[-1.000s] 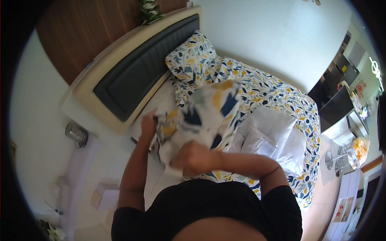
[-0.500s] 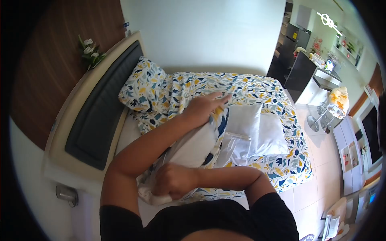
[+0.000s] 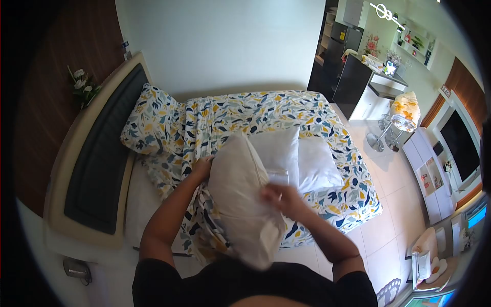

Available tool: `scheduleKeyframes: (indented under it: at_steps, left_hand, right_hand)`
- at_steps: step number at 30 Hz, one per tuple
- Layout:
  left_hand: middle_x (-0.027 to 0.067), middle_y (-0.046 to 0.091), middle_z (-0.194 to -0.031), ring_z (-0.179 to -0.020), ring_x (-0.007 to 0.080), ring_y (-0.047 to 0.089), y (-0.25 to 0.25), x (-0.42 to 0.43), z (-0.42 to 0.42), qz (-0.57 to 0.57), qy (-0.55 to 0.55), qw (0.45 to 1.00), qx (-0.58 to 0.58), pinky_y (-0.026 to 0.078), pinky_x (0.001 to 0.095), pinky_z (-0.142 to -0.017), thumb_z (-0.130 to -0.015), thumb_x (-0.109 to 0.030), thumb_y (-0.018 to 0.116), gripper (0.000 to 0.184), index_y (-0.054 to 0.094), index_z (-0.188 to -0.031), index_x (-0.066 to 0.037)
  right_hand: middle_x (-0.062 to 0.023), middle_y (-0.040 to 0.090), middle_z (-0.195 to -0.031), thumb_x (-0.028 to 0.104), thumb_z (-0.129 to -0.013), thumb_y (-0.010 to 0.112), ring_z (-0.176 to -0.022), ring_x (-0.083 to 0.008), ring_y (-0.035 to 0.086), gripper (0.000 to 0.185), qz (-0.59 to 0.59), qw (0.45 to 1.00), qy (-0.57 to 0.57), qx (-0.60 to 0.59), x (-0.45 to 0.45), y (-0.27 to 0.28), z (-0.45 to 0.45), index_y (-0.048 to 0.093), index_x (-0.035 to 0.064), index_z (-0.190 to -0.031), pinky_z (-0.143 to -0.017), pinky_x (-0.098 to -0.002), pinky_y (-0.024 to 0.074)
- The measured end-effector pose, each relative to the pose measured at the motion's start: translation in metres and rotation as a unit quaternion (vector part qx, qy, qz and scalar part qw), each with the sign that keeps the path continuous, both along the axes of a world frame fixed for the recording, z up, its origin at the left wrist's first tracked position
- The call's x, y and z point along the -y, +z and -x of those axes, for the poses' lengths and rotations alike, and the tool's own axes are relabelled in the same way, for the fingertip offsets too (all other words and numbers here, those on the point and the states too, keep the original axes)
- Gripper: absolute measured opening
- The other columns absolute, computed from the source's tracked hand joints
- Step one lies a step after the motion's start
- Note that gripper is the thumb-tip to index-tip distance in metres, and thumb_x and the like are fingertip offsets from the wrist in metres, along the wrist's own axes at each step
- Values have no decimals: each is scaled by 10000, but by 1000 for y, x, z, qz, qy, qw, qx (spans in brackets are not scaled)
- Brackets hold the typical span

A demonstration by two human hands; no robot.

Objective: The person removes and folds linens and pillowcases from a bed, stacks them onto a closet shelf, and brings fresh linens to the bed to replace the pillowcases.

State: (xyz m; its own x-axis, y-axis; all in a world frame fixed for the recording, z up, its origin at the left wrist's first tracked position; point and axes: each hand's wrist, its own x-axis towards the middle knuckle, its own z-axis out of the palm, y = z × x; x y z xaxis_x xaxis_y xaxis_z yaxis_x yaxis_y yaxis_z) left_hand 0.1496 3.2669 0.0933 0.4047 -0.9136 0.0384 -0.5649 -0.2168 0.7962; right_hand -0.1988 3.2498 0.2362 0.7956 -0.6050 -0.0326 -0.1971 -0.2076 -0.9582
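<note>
A plain white pillow stands tilted in front of my body, with patterned fabric bunched along its lower left side. My left hand is at the pillow's upper left edge; its fingers are mostly hidden. On the right side, my right hand is closed near the pillow's edge, blurred, and what it grips is too unclear to name. Behind the pillow, white pillows lie on the patterned bedsheet.
A patterned pillow leans on the dark padded headboard. A wall lamp is at the lower left. Stools, a white cabinet and a chair stand to the right.
The patterned fabric has come down off the white pillow, which now shows largely bare and more upright. My left hand has moved left and down, my right hand up and right. The view has turned right.
</note>
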Motion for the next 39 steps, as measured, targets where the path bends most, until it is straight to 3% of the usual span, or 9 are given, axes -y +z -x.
scheduleKeyframes:
  at_steps: [4,13,17,22,25,28,31,35,39]
  left_hand:
    - [148,658,-998,-901,228,626,66,-13,51,-9,-51,994,-95,468,326,-805,-899,-376,497,446,568,-1140,-8]
    - [167,582,-1123,-943,227,597,19,-143,7,-2,-92,996,-21,473,342,-855,-925,-255,429,486,341,-1327,1]
    - [184,531,-1175,-1007,240,559,34,-274,-38,-44,133,988,71,457,349,-892,-932,-180,378,492,240,-1370,-4]
    - [205,467,-1238,-1088,256,512,-2,-353,-78,-164,453,834,268,437,357,-937,-941,-86,314,528,115,-1423,-11]
    - [250,359,-1306,-1161,304,439,-72,-317,-50,168,452,856,-186,404,377,-958,-931,-87,355,638,-13,-1449,-31]
    - [317,202,-1378,-1265,424,289,-51,-265,101,52,462,885,28,255,455,-1061,-654,-159,745,1193,-163,-1420,-45]
    - [288,330,-1297,-1194,362,407,-99,-243,161,-70,510,813,-272,353,447,-993,-593,-309,807,1284,-140,-1423,-55]
    - [210,404,-1217,-1064,316,494,-206,-284,108,-152,621,701,-316,423,424,-897,-730,-263,691,1013,-16,-1432,-80]
    - [132,478,-1138,-935,269,582,-267,-393,52,-239,684,646,-241,493,402,-801,-867,-216,576,748,108,-1441,-106]
  right_hand:
    - [-213,611,-1003,368,-750,716,-950,-312,599,657,353,930,-100,-4,38,18,-58,468,-65,-1178,-821,-390,461]
    - [-228,635,-924,7,-642,655,-833,-308,636,489,179,949,236,110,-83,70,-149,555,-46,-1117,-762,-341,494]
    - [-114,626,-858,14,-509,625,-864,-315,619,455,273,789,517,186,-170,103,-136,603,93,-956,-762,-419,484]
    - [-94,644,-833,-28,-591,643,-801,-190,623,309,105,917,234,306,-120,73,-167,594,12,-894,-736,-328,484]
    - [-64,648,-835,-56,-625,628,-777,-116,590,290,0,953,132,273,-103,49,-224,595,-15,-911,-713,-275,483]
    - [-61,646,-827,-77,-608,614,-730,-140,591,308,47,963,46,260,-102,9,-280,599,-16,-910,-694,-271,485]
    - [-54,645,-798,-79,-592,612,-719,-156,593,313,-83,953,16,290,-101,-5,-317,599,-14,-898,-702,-267,478]
    - [-148,492,-1238,-36,-548,680,-1012,-241,564,468,339,912,52,226,-92,-6,-270,621,-24,-1012,-729,-309,514]
    - [-141,612,-1046,11,-613,693,-973,-267,602,487,83,966,164,180,-28,-19,-179,588,-22,-1087,-836,-328,476]
